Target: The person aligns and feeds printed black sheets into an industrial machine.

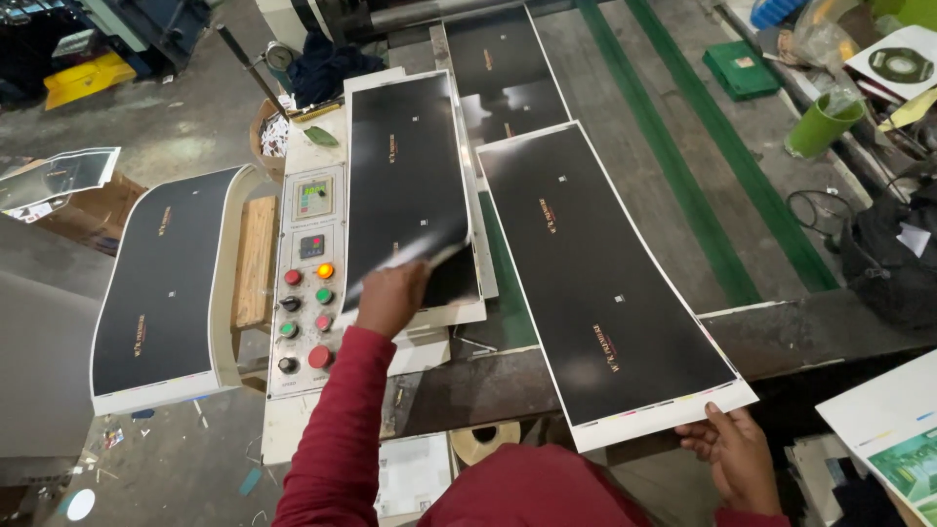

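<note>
A long black printed sheet [600, 283] lies slanted across the machine bed [605, 59], its near right corner pinched by the right hand [737, 459], while the left hand [390, 298], fingers closed, lifts the near edge of a second black sheet [405, 176] beside the control panel [307, 283].

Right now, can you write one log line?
left hand: lifting corner of black sheet stack | right hand: holding edge of long black sheet
</note>
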